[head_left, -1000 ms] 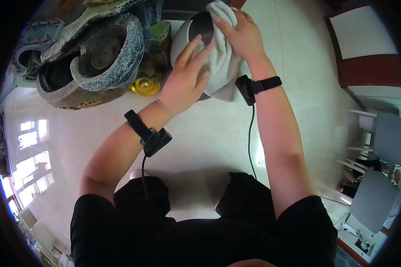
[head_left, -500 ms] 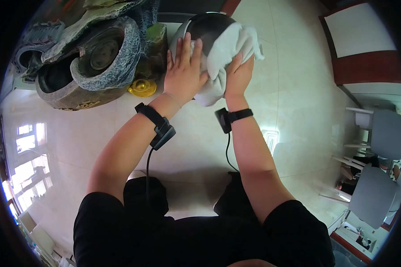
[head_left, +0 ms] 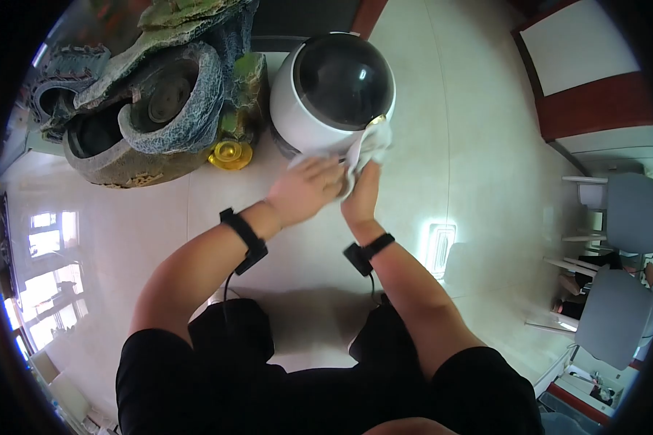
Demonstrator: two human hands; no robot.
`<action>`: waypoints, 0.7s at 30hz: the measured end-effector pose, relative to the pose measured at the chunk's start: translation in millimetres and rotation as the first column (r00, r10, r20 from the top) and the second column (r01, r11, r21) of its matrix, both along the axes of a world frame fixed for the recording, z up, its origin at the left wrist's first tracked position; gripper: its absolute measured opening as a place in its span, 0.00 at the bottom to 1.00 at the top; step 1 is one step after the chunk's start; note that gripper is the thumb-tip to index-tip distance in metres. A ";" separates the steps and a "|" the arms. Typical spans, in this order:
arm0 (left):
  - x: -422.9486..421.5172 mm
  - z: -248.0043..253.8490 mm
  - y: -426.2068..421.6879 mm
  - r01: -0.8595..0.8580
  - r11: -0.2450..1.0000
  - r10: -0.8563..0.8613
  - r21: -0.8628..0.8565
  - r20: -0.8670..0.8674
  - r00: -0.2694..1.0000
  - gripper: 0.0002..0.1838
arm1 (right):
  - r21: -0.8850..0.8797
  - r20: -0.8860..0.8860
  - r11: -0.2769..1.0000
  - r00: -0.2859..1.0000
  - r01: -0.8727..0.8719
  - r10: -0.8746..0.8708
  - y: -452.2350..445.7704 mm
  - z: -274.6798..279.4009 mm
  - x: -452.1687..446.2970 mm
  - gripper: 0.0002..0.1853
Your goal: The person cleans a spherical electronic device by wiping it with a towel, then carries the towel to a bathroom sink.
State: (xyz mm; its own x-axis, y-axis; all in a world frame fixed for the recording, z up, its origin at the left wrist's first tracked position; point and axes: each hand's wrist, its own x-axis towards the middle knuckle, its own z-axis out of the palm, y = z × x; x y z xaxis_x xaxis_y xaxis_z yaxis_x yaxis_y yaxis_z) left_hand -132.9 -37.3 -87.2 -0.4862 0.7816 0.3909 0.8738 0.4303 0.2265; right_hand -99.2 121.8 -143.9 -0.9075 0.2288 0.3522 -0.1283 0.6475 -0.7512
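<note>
A rounded white appliance (head_left: 290,112) with a dark, glossy domed lid stands in front of me. At its near side, a crumpled white cloth (head_left: 374,145) is bunched between my hands. My right hand (head_left: 363,194) is closed on the cloth, its fingers partly hidden by the folds. My left hand (head_left: 308,190), slightly blurred, has its fingers bent over the cloth's left part. A small gold-coloured piece (head_left: 376,120) shows at the lid's near edge, just above the cloth.
Left of the appliance stands a rock-like ornament (head_left: 174,101) with basins, a yellow glass-like object (head_left: 231,154) at its base. Grey chairs (head_left: 617,312) and part of a seated person are at the far right. Glossy pale tiles (head_left: 326,268) cover the floor.
Both hands have drawn back towards me with the cloth, off the appliance's top. The dark lid is now uncovered. My left hand went from lying spread on the appliance to bending over the cloth.
</note>
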 end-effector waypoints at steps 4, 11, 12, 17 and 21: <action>27.1 43.0 -30.1 0.110 0.976 0.035 -0.186 0.639 0.768 0.15 | 0.115 0.390 0.863 0.821 -0.492 0.416 12.7 50.1 36.4 0.12; 61.2 73.7 -114.5 0.284 0.950 0.190 -0.128 0.961 -0.200 0.14 | 0.074 0.374 0.863 0.816 -0.499 0.440 101.1 177.8 35.6 0.10; 66.5 73.8 -117.6 0.273 0.954 0.187 -0.126 0.960 -0.210 0.14 | 0.242 0.361 0.875 0.876 -0.419 0.320 114.0 182.9 37.6 0.09; 80.3 70.1 -115.0 -0.073 0.979 0.161 -0.192 0.938 -0.307 0.20 | 0.370 0.419 0.870 0.894 -0.326 0.156 150.0 208.4 51.4 0.11; 76.8 47.6 -117.8 -0.365 0.920 0.057 -0.144 0.969 -0.239 0.21 | -0.135 0.476 0.973 0.849 -0.188 0.230 121.5 199.3 54.8 0.14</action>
